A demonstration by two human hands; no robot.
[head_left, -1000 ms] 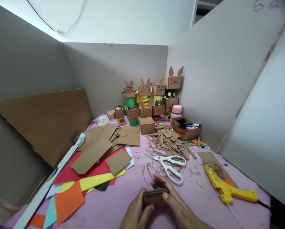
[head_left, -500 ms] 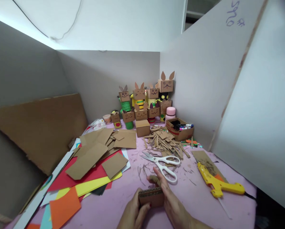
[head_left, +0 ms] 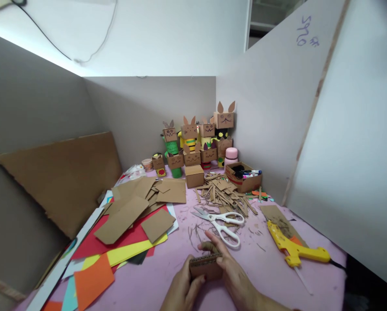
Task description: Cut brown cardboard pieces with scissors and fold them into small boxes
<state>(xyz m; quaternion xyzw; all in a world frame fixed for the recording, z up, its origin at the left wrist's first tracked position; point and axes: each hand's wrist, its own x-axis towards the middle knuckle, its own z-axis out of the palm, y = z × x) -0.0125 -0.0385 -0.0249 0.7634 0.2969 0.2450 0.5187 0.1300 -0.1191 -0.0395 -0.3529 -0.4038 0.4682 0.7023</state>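
A small folded piece of corrugated cardboard (head_left: 204,265) stands on edge on the pink table (head_left: 167,268), held between both hands. My left hand (head_left: 183,291) grips its left end with the thumb on its front face. My right hand (head_left: 232,276) wraps over its right side and top, fingers reaching behind it. White-handled scissors (head_left: 224,222) lie shut just beyond my right fingertips.
A yellow glue gun (head_left: 293,249) lies to the right on a cardboard scrap. Cardboard strips (head_left: 224,192) are heaped behind the scissors. Cardboard sheets and coloured paper (head_left: 128,224) cover the left. Box-headed cardboard figures (head_left: 196,140) and a marker box (head_left: 243,177) stand at the back corner.
The view has tilted up and shifted a little. Both hands keep their hold on the cardboard piece; my right fingers have curled more closely over its top.
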